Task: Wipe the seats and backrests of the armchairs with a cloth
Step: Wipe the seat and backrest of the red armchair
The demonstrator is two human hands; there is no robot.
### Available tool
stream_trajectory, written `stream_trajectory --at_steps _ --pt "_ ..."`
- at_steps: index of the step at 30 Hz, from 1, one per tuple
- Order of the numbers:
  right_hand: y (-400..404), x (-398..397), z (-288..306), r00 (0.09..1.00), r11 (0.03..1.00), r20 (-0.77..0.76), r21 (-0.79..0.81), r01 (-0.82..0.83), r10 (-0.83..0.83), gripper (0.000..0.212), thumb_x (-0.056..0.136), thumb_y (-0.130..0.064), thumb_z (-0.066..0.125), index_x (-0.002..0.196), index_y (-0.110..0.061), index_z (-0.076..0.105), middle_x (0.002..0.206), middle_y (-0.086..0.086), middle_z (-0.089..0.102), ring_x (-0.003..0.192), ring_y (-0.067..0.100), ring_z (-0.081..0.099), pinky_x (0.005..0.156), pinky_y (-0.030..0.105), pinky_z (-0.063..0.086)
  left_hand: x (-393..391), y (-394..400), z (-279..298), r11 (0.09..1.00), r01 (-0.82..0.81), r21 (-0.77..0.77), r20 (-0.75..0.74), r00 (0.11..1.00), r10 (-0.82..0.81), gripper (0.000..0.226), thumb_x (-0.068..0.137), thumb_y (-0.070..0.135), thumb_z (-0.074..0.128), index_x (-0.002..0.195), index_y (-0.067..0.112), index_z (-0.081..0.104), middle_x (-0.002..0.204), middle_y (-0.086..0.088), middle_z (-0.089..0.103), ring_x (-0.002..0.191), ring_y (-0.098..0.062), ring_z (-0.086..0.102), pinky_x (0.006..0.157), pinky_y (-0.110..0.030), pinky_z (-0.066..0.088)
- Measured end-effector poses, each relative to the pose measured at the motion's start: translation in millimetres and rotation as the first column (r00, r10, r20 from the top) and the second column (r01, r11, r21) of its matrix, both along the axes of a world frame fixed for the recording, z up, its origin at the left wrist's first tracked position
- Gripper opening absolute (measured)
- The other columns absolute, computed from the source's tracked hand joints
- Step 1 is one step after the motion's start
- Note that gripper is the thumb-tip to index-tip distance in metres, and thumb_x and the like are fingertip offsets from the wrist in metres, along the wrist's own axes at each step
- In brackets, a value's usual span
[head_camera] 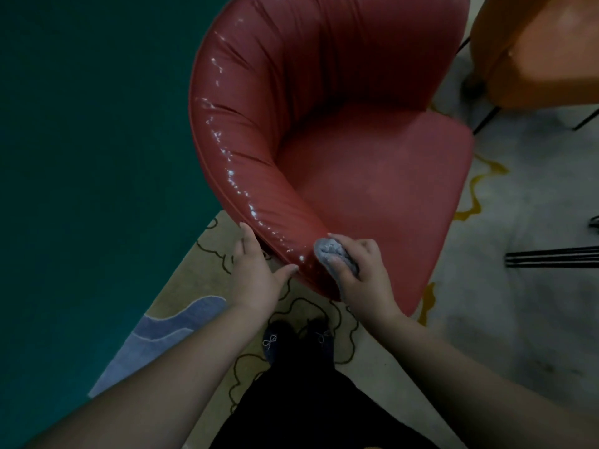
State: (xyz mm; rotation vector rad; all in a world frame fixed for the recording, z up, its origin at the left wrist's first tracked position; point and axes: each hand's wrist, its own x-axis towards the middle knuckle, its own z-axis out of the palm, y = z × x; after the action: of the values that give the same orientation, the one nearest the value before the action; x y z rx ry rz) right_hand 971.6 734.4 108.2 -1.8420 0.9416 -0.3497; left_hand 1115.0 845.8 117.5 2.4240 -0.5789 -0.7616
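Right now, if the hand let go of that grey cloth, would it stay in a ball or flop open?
Probably flop open: the grey cloth looks soft and is bunched only because the right hand grips it. It seems light, since it fits in one hand. Against the shiny red armchair it would likely slide easily.

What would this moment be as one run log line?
stage: wiping red armchair backrest rim | right hand: grips grey cloth on rim | left hand: steadies rim | orange armchair: untouched
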Motion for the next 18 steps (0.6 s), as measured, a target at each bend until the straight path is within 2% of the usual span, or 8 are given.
stream_trajectory --at_steps 2,4,6,8,10,14,18 --pt "8.7 3.7 -10.4 0.994 0.99 -0.028 -0.082 -0.112 0.11 0.04 0.089 -0.022 0.064 0.127 -0.036 0.058 0.102 -0.006 0.039 0.099 0.006 0.046 0.093 0.012 0.038 -0.4 2.2 -5.2 1.0 -0.012 -0.009 0.0 1.0 0.012 0.117 0.076 0.04 0.077 0.153 0.016 -0.008 0.156 -0.008 0.018 0.135 -0.021 0.036 0.097 -0.026 0.036" --pt "9.6 7.1 -19.3 0.99 0.98 -0.05 -0.143 -0.138 0.132 0.044 0.088 -0.021 0.066 0.13 -0.033 0.057 0.103 -0.003 0.037 0.099 0.014 0.046 0.094 0.018 0.039 -1.0 3.5 -7.8 1.0 -0.02 -0.013 0.0 1.0 0.02 0.118 0.075 0.04 0.078 0.153 0.017 -0.008 0.155 -0.006 0.018 0.134 -0.021 0.038 0.098 -0.027 0.037" --pt "4.3 12.9 -24.1 0.999 0.994 -0.028 -0.1 -0.043 0.04 0.041 0.09 -0.02 0.063 0.129 -0.032 0.058 0.101 -0.005 0.036 0.098 0.012 0.047 0.092 0.015 0.038 -0.5 3.8 -7.1 0.999 -0.015 -0.029 -0.008 1.0 0.015 0.119 0.074 0.042 0.078 0.153 0.017 -0.007 0.152 -0.006 0.022 0.133 -0.02 0.038 0.1 -0.027 0.037" --pt "-1.1 16.1 -25.3 0.997 0.997 0.005 -0.006 0.078 -0.078 0.037 0.091 -0.022 0.061 0.127 -0.032 0.058 0.102 -0.009 0.039 0.097 -0.004 0.047 0.087 0.002 0.034 1.0 4.0 -4.8 0.999 0.002 -0.046 -0.017 1.0 -0.003 0.12 0.073 0.043 0.078 0.153 0.017 -0.006 0.15 -0.006 0.027 0.132 -0.019 0.039 0.106 -0.033 0.039" --pt "-2.8 11.4 -23.8 0.99 0.99 0.032 0.027 0.137 -0.138 0.037 0.091 -0.023 0.06 0.126 -0.034 0.058 0.106 -0.009 0.041 0.097 -0.014 0.045 0.083 -0.003 0.032 2.6 3.8 -1.6 0.999 0.006 -0.053 -0.037 0.999 -0.008 0.119 0.072 0.042 0.08 0.154 0.018 -0.004 0.148 -0.007 0.03 0.13 -0.021 0.042 0.105 -0.039 0.042" --pt "3.2 1.5 -24.8 0.997 0.997 0.02 -0.049 -0.068 0.069 0.047 0.084 -0.017 0.071 0.126 -0.032 0.058 0.103 -0.003 0.039 0.098 0.001 0.047 0.091 0.003 0.035 7.7 5.1 4.3 0.997 -0.002 -0.079 -0.087 0.996 -0.005 0.118 0.07 0.038 0.083 0.154 0.025 0.0 0.149 -0.004 0.034 0.126 -0.023 0.047 0.102 -0.04 0.046" --pt "-14.6 22.6 -28.2 0.998 0.995 -0.008 0.074 0.069 -0.068 0.037 0.089 -0.016 0.064 0.124 -0.029 0.06 0.113 0.003 0.048 0.099 0.001 0.053 0.091 0.004 0.039 13.8 5.0 10.5 0.994 -0.016 -0.104 -0.179 0.984 -0.003 0.122 0.071 0.032 0.083 0.153 0.029 -0.008 0.154 -0.001 0.026 0.123 -0.016 0.049 0.103 -0.035 0.045"
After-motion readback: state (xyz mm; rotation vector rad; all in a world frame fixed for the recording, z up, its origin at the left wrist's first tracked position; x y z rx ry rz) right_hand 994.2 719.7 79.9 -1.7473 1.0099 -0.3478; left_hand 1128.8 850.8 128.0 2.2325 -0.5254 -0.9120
